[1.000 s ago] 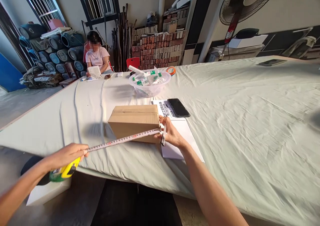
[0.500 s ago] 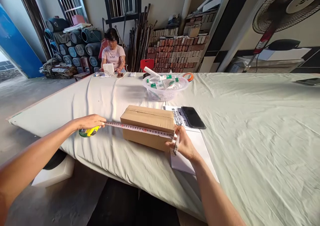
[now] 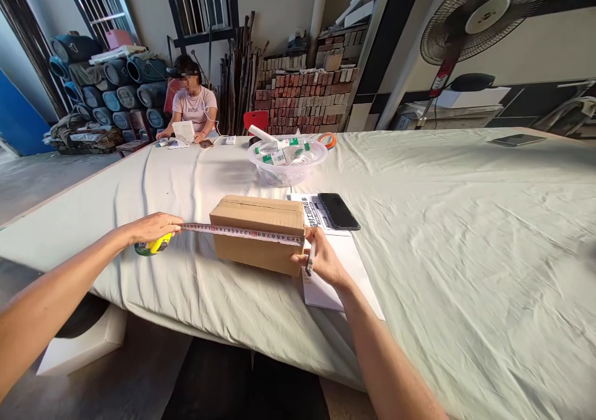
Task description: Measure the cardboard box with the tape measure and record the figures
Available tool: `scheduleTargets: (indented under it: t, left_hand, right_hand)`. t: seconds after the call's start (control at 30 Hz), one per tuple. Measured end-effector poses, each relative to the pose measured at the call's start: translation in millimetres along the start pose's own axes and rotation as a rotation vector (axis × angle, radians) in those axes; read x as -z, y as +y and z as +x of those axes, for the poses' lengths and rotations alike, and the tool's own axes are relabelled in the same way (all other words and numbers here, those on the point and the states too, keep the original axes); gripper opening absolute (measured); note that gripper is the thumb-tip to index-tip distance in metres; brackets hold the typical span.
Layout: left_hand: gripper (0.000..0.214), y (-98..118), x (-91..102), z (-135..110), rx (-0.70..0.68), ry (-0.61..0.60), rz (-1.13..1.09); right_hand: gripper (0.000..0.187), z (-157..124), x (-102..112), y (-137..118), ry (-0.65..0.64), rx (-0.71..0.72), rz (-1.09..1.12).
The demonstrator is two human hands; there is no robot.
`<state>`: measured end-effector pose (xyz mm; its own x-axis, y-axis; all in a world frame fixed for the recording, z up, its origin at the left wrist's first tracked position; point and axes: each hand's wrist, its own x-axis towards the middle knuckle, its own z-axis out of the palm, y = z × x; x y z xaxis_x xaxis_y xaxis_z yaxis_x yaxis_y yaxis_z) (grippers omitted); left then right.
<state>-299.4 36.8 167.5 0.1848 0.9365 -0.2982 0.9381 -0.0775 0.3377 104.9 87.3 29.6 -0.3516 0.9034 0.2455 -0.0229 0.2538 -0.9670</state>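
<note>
A closed brown cardboard box (image 3: 258,216) lies on the cloth-covered table (image 3: 442,221). My left hand (image 3: 151,227) grips a yellow-green tape measure case (image 3: 153,246) left of the box. Its white tape (image 3: 242,232) runs along the box's front top edge. My right hand (image 3: 321,260) pinches the tape's end at the box's right front corner and also holds a pen (image 3: 309,257).
White paper sheets (image 3: 333,271) and a black phone (image 3: 338,211) lie right of the box. A clear bowl (image 3: 287,158) of bottles stands behind it. A person (image 3: 192,107) sits at the far end. A fan (image 3: 470,17) stands at the right, and bricks (image 3: 302,94) are stacked at the back.
My left hand rose from below the table edge to box-top height, so the tape now lies level along the box's top edge. My right hand stays at the right corner.
</note>
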Motion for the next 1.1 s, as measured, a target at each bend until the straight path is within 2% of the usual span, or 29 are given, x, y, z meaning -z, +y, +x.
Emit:
scheduleTargets:
  t: [0.17, 0.27, 0.33, 0.43, 0.6, 0.73, 0.9, 1.1]
  left_hand:
    - [0.032, 2.3, 3.4, -3.5, -0.012, 0.021, -0.029]
    - [0.034, 7.5, -9.2, -13.1, -0.014, -0.024, -0.068]
    - [0.035, 14.8, -27.5, -22.0, 0.004, -0.067, -0.18]
    - [0.038, 32.9, -67.4, -35.5, 0.075, -0.095, -0.474]
    - [0.041, 75.3, -144.4, -50.8, 0.121, 0.011, -0.953]
    - [0.035, 103.8, -190.4, -56.0, 0.127, 0.04, -1.21]
    - [0.035, 119.6, -218.4, -61.3, 0.182, 0.048, -1.323]
    - [0.04, 124.0, -229.5, -65.8, 0.239, 0.095, -1.248]
  right_hand:
    - [0.049, 0.0, 2.2, -3.6, 0.044, -0.022, -0.001]
    - [0.046, 0.4, 4.1, -5.4, 0.151, -0.068, -0.056]
    - [0.047, 1.1, 4.4, -5.4, 0.198, -0.123, -0.006]
    - [0.053, 2.8, 3.6, -4.3, 0.202, -0.182, 0.177]
    - [0.058, 3.8, 0.5, -3.8, 0.2, -0.195, 0.324]
    - [0.057, 2.9, -1.8, -3.8, 0.19, -0.187, 0.349]
    - [0.057, 3.6, -1.2, -2.6, 0.174, -0.214, 0.36]
    - [0.059, 4.8, 0.5, -5.5, 0.217, -0.218, 0.375]
